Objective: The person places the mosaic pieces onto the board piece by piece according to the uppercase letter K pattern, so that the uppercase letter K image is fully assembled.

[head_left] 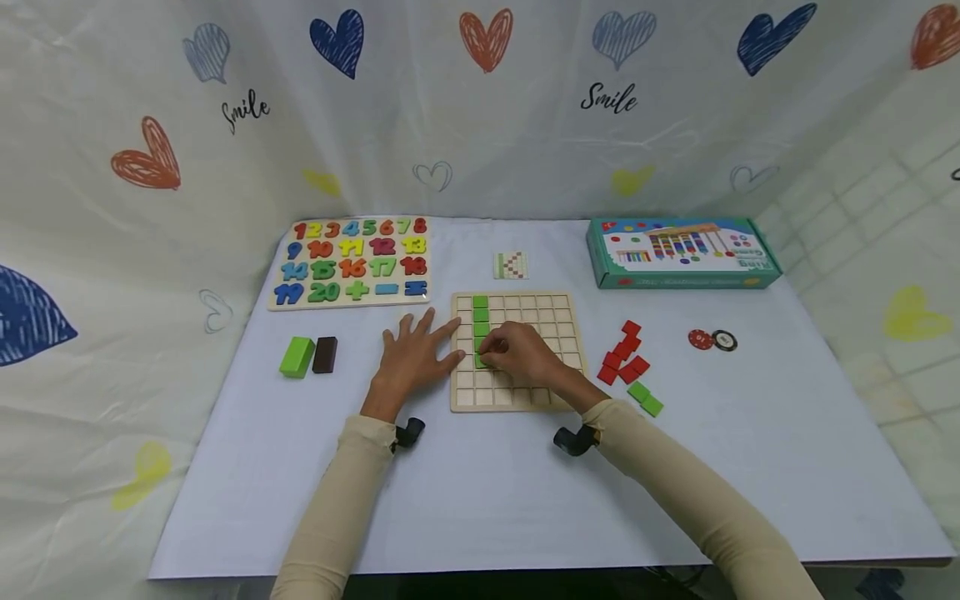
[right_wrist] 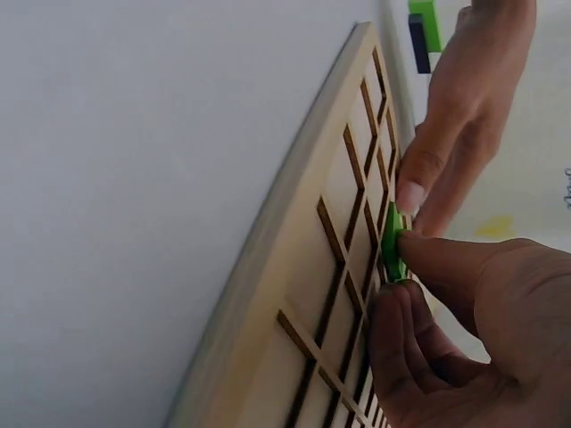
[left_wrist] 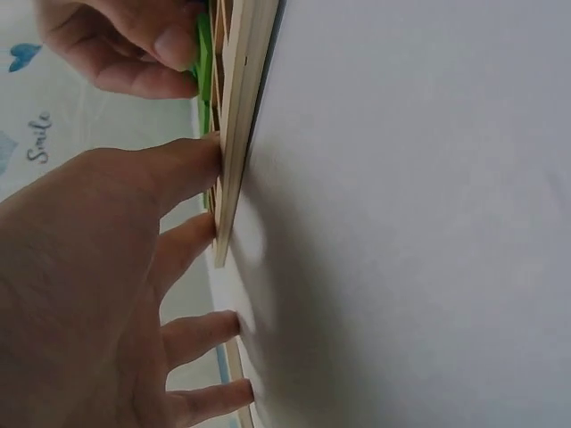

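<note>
A wooden grid board (head_left: 555, 400) lies in the middle of the table. Several green square tiles (head_left: 481, 316) run down its second column from the top edge. With thumb and fingers my right hand (head_left: 521, 354) pinches a green tile (right_wrist: 393, 245) at the lower end of that column; in the right wrist view the tile looks slightly tilted against the grid. My left hand (head_left: 408, 362) has its fingers spread, the thumb and index fingertip touching the board's left edge and the other fingertips on the table.
Loose red tiles (head_left: 611, 360) and two green tiles (head_left: 645, 398) lie right of the board. Beyond stand a number puzzle (head_left: 352, 292), a small pattern card (head_left: 511, 265) and a green box (head_left: 682, 281). Two round chips (head_left: 701, 339) lie far right; green (head_left: 297, 357) and dark (head_left: 325, 354) blocks sit left.
</note>
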Motion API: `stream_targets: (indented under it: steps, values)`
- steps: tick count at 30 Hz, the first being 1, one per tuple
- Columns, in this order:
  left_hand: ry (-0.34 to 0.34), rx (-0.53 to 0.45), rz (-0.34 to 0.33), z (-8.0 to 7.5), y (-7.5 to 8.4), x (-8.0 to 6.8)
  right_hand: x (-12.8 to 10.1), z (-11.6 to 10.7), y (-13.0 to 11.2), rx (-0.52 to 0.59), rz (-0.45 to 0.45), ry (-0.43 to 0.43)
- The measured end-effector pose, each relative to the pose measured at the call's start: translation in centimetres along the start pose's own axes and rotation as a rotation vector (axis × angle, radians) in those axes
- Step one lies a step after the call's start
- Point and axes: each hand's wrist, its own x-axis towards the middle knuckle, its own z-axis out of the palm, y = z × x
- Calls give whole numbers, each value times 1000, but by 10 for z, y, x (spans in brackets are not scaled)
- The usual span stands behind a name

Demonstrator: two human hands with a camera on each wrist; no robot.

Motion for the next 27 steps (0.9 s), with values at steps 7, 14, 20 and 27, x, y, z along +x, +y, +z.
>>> stream_targets:
  steps: [7, 14, 20, 27]
  values:
    - [29, 10, 4, 0, 0, 0, -6, -1, -3, -31, 11, -28]
    - [56, 38, 16, -1, 0, -1, -8, 1, -5, -121, -13, -6]
    - [83, 67, 27, 0, -3, 0, -9, 3, -6, -168, -27, 24]
    - [81, 61, 33, 2, -4, 0, -13, 1, -5, -129, -43, 39]
